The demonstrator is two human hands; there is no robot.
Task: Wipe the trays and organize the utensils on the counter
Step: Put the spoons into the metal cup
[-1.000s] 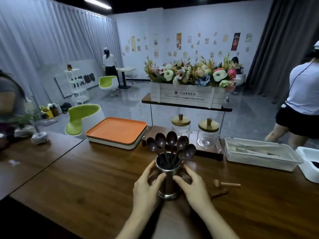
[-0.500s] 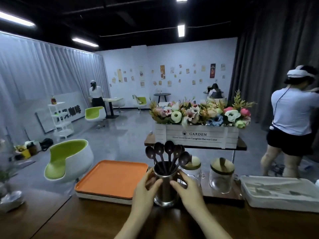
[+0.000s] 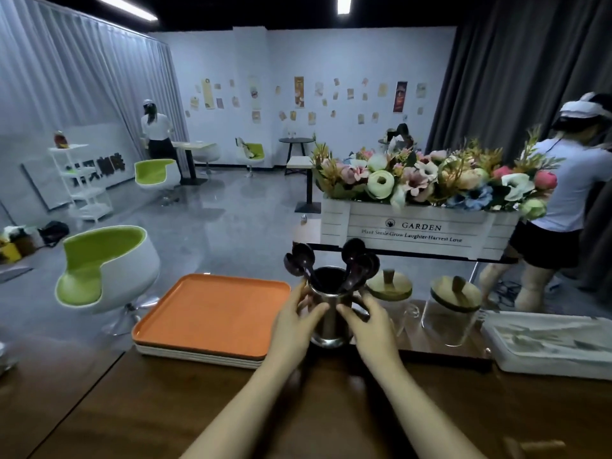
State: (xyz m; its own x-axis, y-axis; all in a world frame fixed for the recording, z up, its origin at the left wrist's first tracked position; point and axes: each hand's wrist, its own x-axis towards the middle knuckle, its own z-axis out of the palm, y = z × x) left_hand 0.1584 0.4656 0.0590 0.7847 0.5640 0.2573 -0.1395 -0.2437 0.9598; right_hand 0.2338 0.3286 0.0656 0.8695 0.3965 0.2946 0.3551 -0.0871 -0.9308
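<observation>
both hands (image 3: 331, 323) clasp the spoon cup (image 3: 328, 313) at frame centre; orange trays (image 3: 212, 313) seemingly unwiped, organizing underway.

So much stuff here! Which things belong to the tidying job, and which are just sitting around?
Part of the job: round steel cup, gripped by the left hand and right hand; dark spoons standing in it; orange square tray topping a stack; white plastic bin.

Just lying about: white wooden flower box; wooden-lidded glass jars; green-and-white tub chairs.
</observation>
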